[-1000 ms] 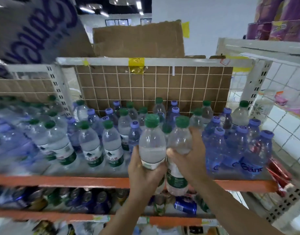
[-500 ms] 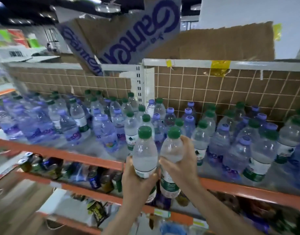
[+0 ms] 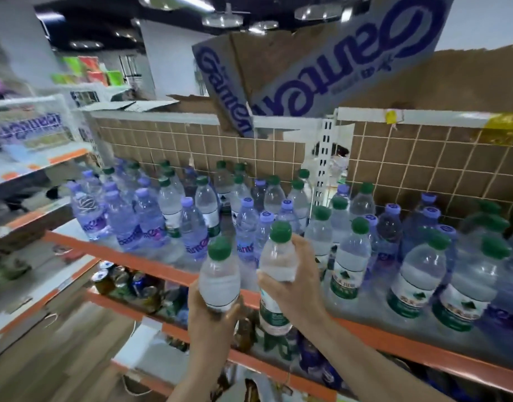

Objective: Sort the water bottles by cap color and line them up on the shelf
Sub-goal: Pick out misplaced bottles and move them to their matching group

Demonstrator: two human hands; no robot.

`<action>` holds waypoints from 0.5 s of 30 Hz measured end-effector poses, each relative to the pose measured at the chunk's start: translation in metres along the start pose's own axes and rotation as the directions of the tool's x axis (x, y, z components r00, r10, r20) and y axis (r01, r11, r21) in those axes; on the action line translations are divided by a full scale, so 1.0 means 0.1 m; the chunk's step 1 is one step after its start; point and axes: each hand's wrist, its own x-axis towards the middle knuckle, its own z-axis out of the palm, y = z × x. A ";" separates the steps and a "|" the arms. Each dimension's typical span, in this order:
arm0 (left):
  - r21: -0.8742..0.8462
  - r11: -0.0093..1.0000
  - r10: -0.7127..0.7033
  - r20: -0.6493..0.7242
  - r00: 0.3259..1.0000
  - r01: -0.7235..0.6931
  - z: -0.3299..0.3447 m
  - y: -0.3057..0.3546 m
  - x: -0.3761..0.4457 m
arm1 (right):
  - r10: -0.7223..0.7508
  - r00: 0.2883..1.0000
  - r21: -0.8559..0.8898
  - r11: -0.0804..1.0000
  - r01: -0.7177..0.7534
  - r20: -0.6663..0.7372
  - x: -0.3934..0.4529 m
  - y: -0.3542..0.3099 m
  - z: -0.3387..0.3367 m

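Left hand [image 3: 213, 317]: grasping green-capped bottle [image 3: 219, 278], lower centre.
Right hand [image 3: 297, 288]: grasping second green-capped bottle [image 3: 277, 261].
Shelf [image 3: 150, 264]: apparently mixed caps.

A brown cardboard backing [image 3: 423, 169] behind white wire mesh closes the rear of the orange-edged shelf [image 3: 150, 264]. Printed cartons [image 3: 322, 71] lean above it, under a dark ceiling [image 3: 104, 21] with round lamps [image 3: 221, 20]. A white pillar [image 3: 168, 59] stands behind.
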 end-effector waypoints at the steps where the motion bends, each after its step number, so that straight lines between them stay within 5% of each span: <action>1: -0.002 1.000 0.013 -0.020 1.000 -0.013 -0.03 -0.05 0.13 | -0.004 1.000 0.014 1.000 0.004 0.024 0.08 0.02 0.10; 15: -0.026 1.000 -0.017 -0.117 0.993 0.014 -0.59 -0.41 1.70 | 0.063 0.993 0.033 0.997 -0.066 0.095 1.07 0.40 1.34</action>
